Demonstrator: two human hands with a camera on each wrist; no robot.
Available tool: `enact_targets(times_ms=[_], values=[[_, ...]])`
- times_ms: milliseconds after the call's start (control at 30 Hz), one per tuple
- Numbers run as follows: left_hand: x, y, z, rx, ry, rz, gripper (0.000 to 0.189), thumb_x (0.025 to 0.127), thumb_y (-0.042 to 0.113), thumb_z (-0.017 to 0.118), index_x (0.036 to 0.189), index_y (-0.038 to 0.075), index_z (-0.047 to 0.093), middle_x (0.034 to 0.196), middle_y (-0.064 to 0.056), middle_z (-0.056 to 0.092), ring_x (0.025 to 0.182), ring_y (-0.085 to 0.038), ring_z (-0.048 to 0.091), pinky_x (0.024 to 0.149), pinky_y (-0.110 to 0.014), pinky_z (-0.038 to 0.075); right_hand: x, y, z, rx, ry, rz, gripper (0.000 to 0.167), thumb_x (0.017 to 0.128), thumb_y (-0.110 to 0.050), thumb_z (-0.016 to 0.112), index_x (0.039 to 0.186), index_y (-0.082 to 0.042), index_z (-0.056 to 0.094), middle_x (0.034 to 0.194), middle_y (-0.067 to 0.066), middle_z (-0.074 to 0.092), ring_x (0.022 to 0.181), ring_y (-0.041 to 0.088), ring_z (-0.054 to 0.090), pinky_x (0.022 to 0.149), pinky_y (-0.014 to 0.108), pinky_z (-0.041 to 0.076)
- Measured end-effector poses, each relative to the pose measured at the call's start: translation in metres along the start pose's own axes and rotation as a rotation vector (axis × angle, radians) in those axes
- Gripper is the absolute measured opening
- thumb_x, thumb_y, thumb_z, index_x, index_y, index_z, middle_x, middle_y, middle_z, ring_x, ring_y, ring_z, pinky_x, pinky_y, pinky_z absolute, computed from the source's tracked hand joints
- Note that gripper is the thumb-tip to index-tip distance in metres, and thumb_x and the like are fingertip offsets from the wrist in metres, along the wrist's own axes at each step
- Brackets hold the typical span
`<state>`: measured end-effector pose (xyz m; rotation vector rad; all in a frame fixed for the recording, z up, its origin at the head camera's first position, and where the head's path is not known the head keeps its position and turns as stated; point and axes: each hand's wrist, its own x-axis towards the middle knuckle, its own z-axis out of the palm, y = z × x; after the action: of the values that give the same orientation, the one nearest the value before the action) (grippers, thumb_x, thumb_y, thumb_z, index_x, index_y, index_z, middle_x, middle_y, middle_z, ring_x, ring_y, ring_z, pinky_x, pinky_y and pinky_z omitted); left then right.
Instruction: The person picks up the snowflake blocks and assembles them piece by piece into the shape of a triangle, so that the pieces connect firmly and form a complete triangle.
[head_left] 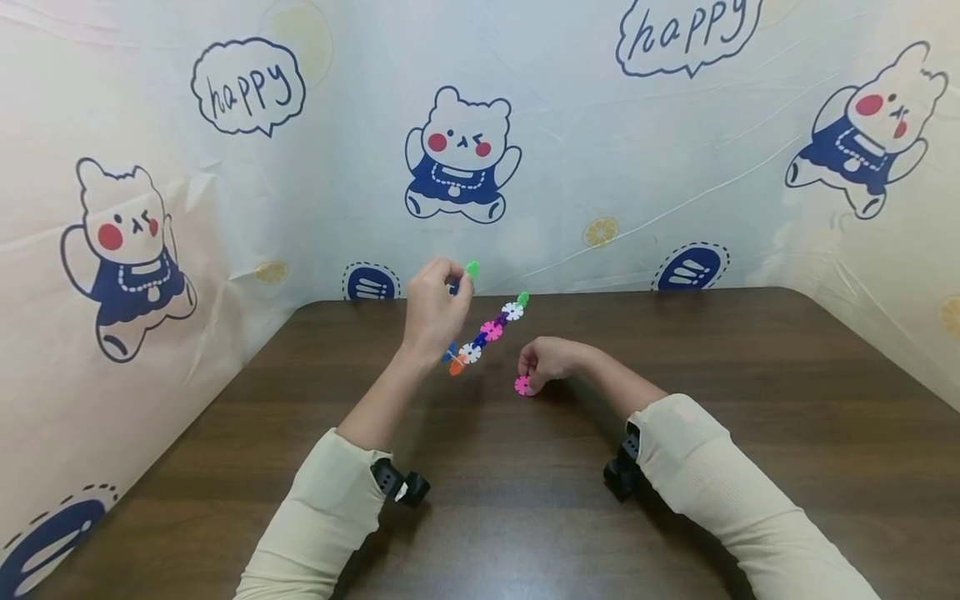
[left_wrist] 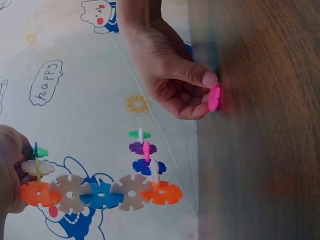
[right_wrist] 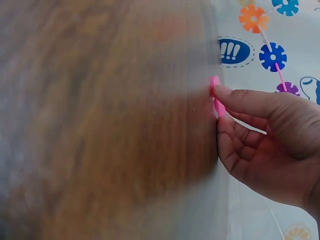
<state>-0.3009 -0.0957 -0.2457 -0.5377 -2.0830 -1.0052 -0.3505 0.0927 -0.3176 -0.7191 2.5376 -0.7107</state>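
My left hand (head_left: pixel 437 310) is raised over the table and grips one end of a chain of interlocking snowflake discs (head_left: pixel 491 331). Green, white, pink, purple, blue and orange discs make up the chain, which bends at a corner and hangs in the air. In the left wrist view an orange disc (left_wrist: pixel 165 193) marks that corner; the fingers on the chain are partly cut off at the edge. Lower and to the right, my right hand (head_left: pixel 551 360) pinches a single pink snowflake disc (right_wrist: pixel 218 97) between thumb and fingers, at or just over the tabletop. This disc is apart from the chain.
The brown wooden table (head_left: pixel 480 517) spreads below both hands. A pale printed curtain (head_left: pixel 555 167) with bears and "happy" bubbles stands behind its far edge and along the sides. Each wrist carries a small black camera (head_left: pixel 411 487).
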Motion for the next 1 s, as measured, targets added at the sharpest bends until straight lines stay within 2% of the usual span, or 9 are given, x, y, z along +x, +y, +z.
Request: enact_targets(times_ms=[200, 333, 500, 667, 867, 1000], values=[[-0.001, 0.0, 0.001, 0.004, -0.006, -0.007, 0.004, 0.084, -0.001, 0.062, 0.082, -0.004, 0.063, 0.081, -0.011, 0.06, 0.077, -0.02, 0.056, 0.068, -0.029, 0.049, -0.002, 0.001, 0.0, 0.025, 0.019, 0.022, 0.011, 0.081, -0.003, 0.067, 0.085, -0.005, 0.058, 0.076, 0.007, 0.054, 0.068, 0.019, 0.051, 0.061, 0.029, 0.045], [-0.001, 0.0, 0.002, 0.001, -0.008, 0.001, 0.004, 0.084, -0.001, 0.061, 0.082, -0.004, 0.062, 0.081, -0.012, 0.06, 0.078, -0.023, 0.057, 0.069, -0.031, 0.05, -0.004, 0.004, -0.003, 0.064, 0.01, 0.009, 0.009, 0.082, 0.003, 0.061, 0.085, -0.004, 0.057, 0.077, 0.008, 0.056, 0.069, 0.019, 0.055, 0.064, 0.032, 0.049], [-0.003, 0.001, 0.003, -0.003, -0.028, 0.006, 0.004, 0.084, -0.001, 0.062, 0.082, -0.005, 0.062, 0.082, -0.012, 0.06, 0.079, -0.023, 0.057, 0.072, -0.032, 0.05, -0.01, 0.012, -0.01, 0.174, 0.028, 0.009, 0.008, 0.081, 0.004, 0.058, 0.085, -0.003, 0.057, 0.078, 0.009, 0.059, 0.072, 0.02, 0.057, 0.068, 0.033, 0.051], [-0.004, 0.005, 0.005, -0.011, -0.065, 0.008, 0.004, 0.084, 0.0, 0.063, 0.084, -0.004, 0.063, 0.083, -0.011, 0.06, 0.081, -0.021, 0.057, 0.076, -0.031, 0.05, -0.02, 0.02, -0.023, 0.275, 0.138, -0.027, 0.007, 0.081, 0.003, 0.059, 0.087, 0.0, 0.058, 0.078, 0.01, 0.059, 0.073, 0.022, 0.059, 0.071, 0.038, 0.051], [-0.004, 0.01, 0.007, -0.003, -0.088, 0.027, 0.004, 0.085, 0.001, 0.063, 0.084, -0.003, 0.064, 0.082, -0.011, 0.061, 0.08, -0.02, 0.058, 0.072, -0.027, 0.051, -0.033, 0.022, -0.037, 0.356, 0.301, -0.073, 0.009, 0.086, -0.001, 0.059, 0.094, 0.002, 0.056, 0.084, 0.012, 0.06, 0.078, 0.025, 0.06, 0.078, 0.047, 0.049], [-0.006, 0.012, 0.008, -0.014, -0.115, 0.027, 0.005, 0.085, 0.001, 0.063, 0.084, -0.003, 0.063, 0.083, -0.011, 0.06, 0.08, -0.019, 0.058, 0.072, -0.029, 0.052, -0.039, 0.019, -0.042, 0.402, 0.381, -0.094, 0.01, 0.086, -0.001, 0.06, 0.094, 0.003, 0.056, 0.084, 0.013, 0.061, 0.08, 0.027, 0.061, 0.073, 0.039, 0.052]])
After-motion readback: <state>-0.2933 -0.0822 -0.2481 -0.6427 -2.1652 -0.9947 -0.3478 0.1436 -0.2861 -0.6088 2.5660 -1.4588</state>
